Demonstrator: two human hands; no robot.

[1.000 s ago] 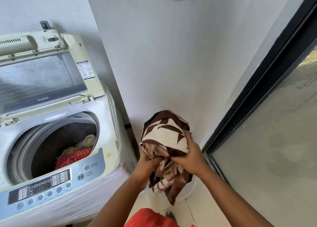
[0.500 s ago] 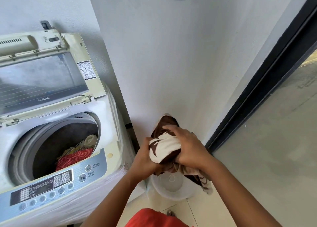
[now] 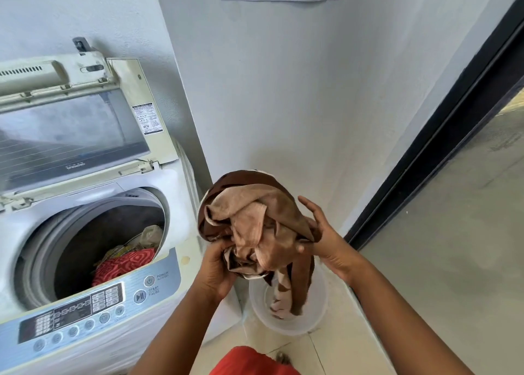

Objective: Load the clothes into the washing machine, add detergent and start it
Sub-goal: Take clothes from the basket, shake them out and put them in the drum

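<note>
Loading partway: red and pale clothes [image 3: 127, 261] already in washing machine [image 3: 175, 233] drum. Brown garment [image 3: 255, 227] held over white basin [image 3: 286, 322]; left hand [image 3: 215, 269] clamps it, right hand [image 3: 323, 241] fingers spread against it. Detergent, start pending.

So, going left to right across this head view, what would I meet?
Washing machine with red cloth in its drum → left hand → brown cloth bunched above the white basin → right hand → dark door frame.
</note>
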